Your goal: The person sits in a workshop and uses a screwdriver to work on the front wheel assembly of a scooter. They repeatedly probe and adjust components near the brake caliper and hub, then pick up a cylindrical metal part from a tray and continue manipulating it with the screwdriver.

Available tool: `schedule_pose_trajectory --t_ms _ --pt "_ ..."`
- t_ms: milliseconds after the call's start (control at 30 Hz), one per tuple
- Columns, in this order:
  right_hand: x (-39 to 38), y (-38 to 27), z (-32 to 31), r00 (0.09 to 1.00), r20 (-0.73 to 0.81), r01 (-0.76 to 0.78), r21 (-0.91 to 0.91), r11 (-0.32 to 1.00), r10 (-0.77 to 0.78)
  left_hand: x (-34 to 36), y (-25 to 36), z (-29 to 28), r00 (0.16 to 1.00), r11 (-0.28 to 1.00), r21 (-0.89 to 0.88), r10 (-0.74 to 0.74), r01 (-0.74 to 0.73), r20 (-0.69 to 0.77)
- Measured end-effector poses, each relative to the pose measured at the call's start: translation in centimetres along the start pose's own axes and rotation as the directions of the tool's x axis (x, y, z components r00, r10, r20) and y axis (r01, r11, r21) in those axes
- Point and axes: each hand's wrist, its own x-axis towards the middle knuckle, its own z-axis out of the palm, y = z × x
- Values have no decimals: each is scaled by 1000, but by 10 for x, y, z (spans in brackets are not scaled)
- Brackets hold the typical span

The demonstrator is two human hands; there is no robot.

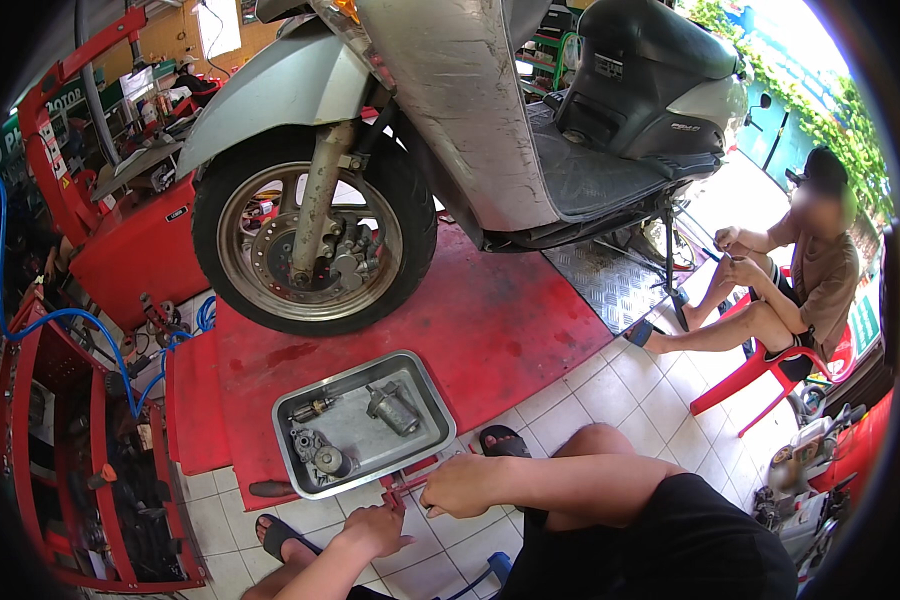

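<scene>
My right hand [458, 487] is closed, its fingers curled together just off the tray's near right corner; whatever it pinches is too small to make out. Lower and to the left, my left hand [375, 528] has its fingers curled by a red metal piece [394, 492], thumb sticking out to the right. Its grip is partly hidden. Just beyond both hands, a metal tray [437, 385] rests on the red platform. It holds a cylindrical motor [396, 410], a slim shaft-like part [313, 410] and a greasy round metal part [331, 461].
A silver scooter [480, 120] stands on the red lift platform [500, 320], front wheel [315, 230] past the tray. At right, another person [815, 240] sits on a red chair [750, 385]. A red tool rack [90, 480] and blue hose [100, 325] are at left.
</scene>
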Motion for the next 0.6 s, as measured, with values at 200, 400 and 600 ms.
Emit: schedule_pose_trajectory --t_ms 200,400,600 --pt "1 1 1 1000 1 4 -13 1000 -4 -3 2 -4 1000 1000 -5 -8 8 14" --pt "0 0 -4 995 -48 85 -26 996 -86 -4 2 -5 1000 1000 -14 -8 8 7" --pt "-11 1 -34 887 -434 236 126 963 -161 -9 1 -13 998 994 -98 -48 52 45"
